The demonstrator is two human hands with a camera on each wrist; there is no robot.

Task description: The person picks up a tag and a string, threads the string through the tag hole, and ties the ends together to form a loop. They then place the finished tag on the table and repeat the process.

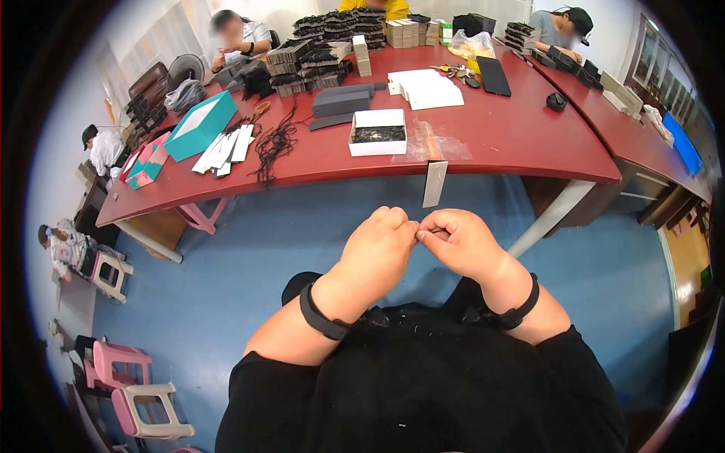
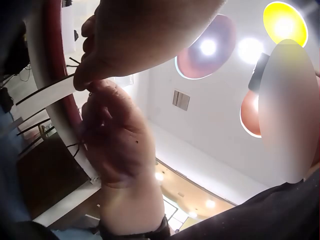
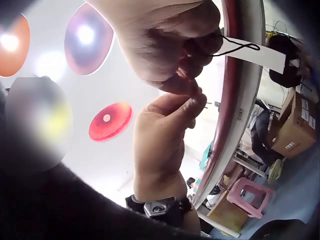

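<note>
Both hands (image 1: pixel 418 230) (below table edge (image 1: pixel 362 177)) on cord (image 3: pixel 240 48)

Red table (image 1: pixel 521 140) with white box (image 1: pixel 377 132), cords (image 1: pixel 273 143).

Both hands (image 3: pixel 187 92) pinching black cord (image 3: pixel 240 48) w/ white tag (image 3: pixel 260 56)

Readable text is scarce. Only one legible-ish mark: short dark digits printed on the pale underside edge of the desk (image 3: pixel 240 115), just right of the fingers (image 3: pixel 192 102) in the right wrist view. Looks like "0597", not certain. The cardboard box (image 3: pixel 292 132) further right carries a small white label (image 3: pixel 290 146), print too small to read. Head and left wrist views: nothing legible.
</note>
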